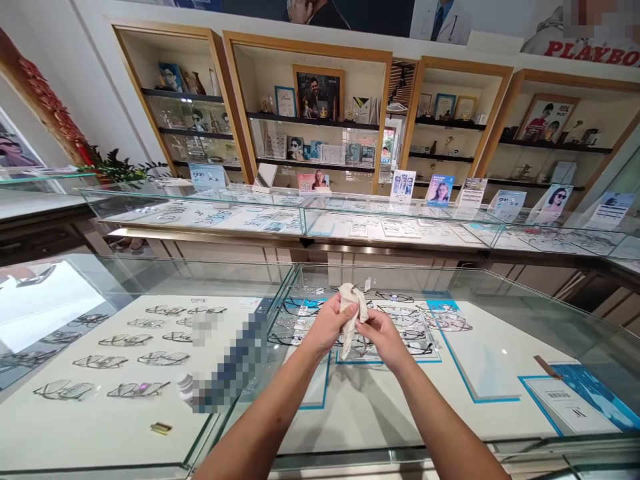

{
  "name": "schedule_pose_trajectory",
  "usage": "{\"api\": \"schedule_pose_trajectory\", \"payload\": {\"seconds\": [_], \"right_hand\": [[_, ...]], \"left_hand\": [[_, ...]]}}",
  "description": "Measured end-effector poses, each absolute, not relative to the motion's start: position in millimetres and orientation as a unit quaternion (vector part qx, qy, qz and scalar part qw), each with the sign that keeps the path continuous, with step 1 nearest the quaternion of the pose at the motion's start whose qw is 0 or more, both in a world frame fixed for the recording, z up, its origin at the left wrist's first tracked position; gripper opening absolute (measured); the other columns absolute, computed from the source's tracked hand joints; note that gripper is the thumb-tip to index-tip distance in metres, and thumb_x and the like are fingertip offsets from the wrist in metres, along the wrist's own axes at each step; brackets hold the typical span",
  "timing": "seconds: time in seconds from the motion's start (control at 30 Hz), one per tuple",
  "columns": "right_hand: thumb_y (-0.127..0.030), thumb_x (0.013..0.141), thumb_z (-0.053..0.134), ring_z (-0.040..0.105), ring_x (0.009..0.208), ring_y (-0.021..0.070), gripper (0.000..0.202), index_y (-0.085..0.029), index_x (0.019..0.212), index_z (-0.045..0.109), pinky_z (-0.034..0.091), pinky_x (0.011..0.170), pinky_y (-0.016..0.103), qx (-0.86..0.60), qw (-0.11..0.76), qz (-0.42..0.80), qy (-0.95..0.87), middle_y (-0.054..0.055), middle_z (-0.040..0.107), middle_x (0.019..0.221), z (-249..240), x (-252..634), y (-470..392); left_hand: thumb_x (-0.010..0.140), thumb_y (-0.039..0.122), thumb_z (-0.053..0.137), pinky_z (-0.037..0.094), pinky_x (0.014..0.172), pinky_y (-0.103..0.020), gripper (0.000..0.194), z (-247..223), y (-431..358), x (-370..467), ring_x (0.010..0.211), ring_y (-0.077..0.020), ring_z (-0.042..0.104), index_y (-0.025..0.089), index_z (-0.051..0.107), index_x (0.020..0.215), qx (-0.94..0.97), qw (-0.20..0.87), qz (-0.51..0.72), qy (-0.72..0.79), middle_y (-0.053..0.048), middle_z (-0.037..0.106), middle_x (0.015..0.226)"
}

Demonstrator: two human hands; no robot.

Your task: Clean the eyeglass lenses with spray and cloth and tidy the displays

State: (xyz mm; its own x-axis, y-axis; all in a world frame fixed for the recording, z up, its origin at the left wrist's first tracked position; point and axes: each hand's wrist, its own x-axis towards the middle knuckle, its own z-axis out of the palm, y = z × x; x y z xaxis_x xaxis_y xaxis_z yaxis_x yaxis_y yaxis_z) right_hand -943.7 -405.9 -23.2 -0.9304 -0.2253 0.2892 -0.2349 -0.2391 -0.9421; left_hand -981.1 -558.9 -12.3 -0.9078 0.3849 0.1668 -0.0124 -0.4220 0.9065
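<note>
Above the glass display case, my left hand [327, 325] pinches a cream-coloured cleaning cloth [349, 295], its thumb lying across the folds. My right hand [384, 335] is closed on the cloth's lower right side, fingertips bent inward. A thin dark piece, perhaps an eyeglass temple, pokes out at the top of the cloth beside a small white tag [369, 285]. Whatever else the cloth wraps is hidden. Beneath both hands, several eyeglass frames [417, 348] lie in rows inside the case.
A glass counter [260, 460] spans the front. More eyeglasses [103, 362] lie on its left side, near a small gold-coloured piece [161, 429]. A blue-and-white card [560, 403] lies at right. Across the aisle stands another glass counter [395, 247] with upright cards; wooden-framed shelves [307, 47] line the wall.
</note>
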Motion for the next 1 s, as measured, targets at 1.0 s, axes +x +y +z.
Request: {"api": "schedule_pose_trajectory", "payload": {"seconds": [1.0], "right_hand": [[-0.055,0.068,0.094,0.064,0.077,0.0189,0.039,-0.021,0.083,0.08,0.051,0.084,0.034,0.134,-0.022,0.834,-0.534,0.003,0.074,0.078,-26.2,-949.9,-412.3]], "left_hand": [[0.074,0.046,0.094,0.05,0.076,-0.026,0.057,-4.9,-564.1,-973.3,0.078,-0.0153,0.066,0.018,0.066,0.115,0.191,0.105,0.82,0.53,-0.003,0.075,0.093]]}}
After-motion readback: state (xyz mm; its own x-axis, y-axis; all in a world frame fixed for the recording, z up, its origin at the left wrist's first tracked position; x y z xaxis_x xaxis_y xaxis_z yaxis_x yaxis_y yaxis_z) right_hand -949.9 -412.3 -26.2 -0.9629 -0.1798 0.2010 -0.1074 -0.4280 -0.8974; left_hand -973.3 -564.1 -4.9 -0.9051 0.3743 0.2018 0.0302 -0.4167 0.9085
